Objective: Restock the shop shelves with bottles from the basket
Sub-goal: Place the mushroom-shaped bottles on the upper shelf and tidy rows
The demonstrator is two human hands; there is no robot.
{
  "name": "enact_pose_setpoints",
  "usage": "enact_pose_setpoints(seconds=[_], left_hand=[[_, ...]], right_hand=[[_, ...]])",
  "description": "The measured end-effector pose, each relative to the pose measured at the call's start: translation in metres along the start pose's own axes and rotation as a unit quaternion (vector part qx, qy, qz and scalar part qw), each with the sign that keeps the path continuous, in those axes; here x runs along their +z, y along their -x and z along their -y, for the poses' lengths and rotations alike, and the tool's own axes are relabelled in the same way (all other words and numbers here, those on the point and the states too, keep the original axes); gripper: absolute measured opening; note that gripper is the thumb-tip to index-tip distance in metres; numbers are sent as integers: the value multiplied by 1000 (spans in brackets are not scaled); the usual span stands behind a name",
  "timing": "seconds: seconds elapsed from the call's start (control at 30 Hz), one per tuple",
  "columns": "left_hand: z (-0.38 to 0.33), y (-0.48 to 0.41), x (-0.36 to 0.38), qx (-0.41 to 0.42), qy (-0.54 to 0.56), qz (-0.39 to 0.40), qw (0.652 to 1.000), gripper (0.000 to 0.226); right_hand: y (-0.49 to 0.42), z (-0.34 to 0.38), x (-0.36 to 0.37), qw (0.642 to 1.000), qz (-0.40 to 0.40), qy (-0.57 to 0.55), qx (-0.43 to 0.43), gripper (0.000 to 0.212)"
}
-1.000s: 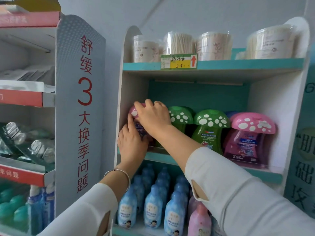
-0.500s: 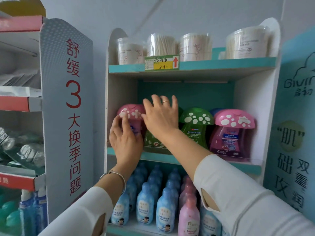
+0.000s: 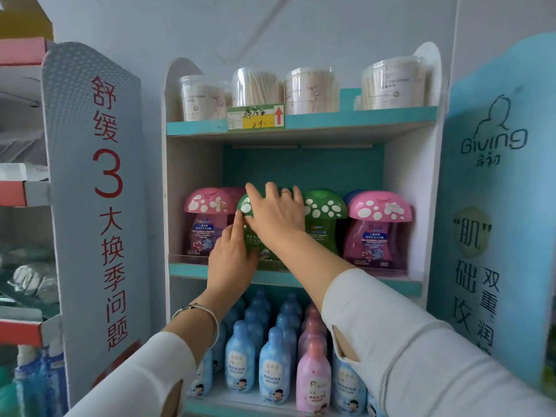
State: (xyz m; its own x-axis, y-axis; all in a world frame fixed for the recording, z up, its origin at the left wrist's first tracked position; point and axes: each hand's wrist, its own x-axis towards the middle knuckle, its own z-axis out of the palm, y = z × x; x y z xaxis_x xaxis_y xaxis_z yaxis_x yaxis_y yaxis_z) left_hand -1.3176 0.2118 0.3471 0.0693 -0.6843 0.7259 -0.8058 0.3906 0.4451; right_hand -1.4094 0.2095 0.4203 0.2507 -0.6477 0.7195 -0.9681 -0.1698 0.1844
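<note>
Mushroom-capped bottles stand in a row on the middle shelf: a pink bottle at the left, a green bottle second from the left, another green bottle, and a pink bottle at the right. My left hand presses the lower left side of the second bottle, index finger up along it. My right hand lies flat over its cap and front, fingers spread. The basket is not in view.
Tubs of cotton swabs and a price tag sit on the top shelf. Blue bottles and pink bottles fill the bottom shelf. A grey display panel stands left, a blue panel right.
Both hands have moved right from the left pink bottle to the green bottle beside it. The pink bottle now stands free on the shelf. The camera has drifted right.
</note>
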Motion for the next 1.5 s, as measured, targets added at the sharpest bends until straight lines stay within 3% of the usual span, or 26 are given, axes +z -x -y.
enact_pose_setpoints(seconds=[0.1,0.23,0.33,0.47,0.57,0.67,0.73,0.87,0.93,1.03,1.13,1.2,1.37,1.5], left_hand=[[-2,6,-4,-7,15,5,1000,75],[-1,30,-8,33,42,-52,997,63],[0,56,-10,33,28,-69,997,52],[0,95,-6,27,14,-20,999,39],[0,129,-1,12,21,59,998,36],[0,164,8,-25,28,138,990,38],[2,185,18,-69,54,186,979,42],[13,213,44,-153,67,242,956,53],[19,216,58,-190,70,237,950,57],[26,211,73,-205,78,189,957,61],[31,200,85,-169,85,128,974,59],[30,194,97,-126,90,101,983,58],[3,191,126,-8,150,37,988,50],[-26,187,142,54,128,48,989,51]], right_hand=[[9,0,4,1000,-16,-24,-10,68],[37,-10,6,995,-36,-59,-66,65],[68,-19,11,987,-110,-71,-95,54],[119,-33,21,972,-179,-87,-123,25],[163,-40,29,979,-129,-116,-106,30],[204,-45,38,990,31,-140,-21,29],[229,-51,49,974,128,-176,61,33],[265,-53,74,934,194,-254,158,38],[271,-49,85,930,201,-270,146,39],[252,-40,94,956,145,-245,72,39],[217,-32,96,974,83,-210,0,40],[199,-38,98,981,61,-187,0,38],[181,-91,106,981,154,-108,46,35],[184,-124,111,961,241,-108,80,29]])
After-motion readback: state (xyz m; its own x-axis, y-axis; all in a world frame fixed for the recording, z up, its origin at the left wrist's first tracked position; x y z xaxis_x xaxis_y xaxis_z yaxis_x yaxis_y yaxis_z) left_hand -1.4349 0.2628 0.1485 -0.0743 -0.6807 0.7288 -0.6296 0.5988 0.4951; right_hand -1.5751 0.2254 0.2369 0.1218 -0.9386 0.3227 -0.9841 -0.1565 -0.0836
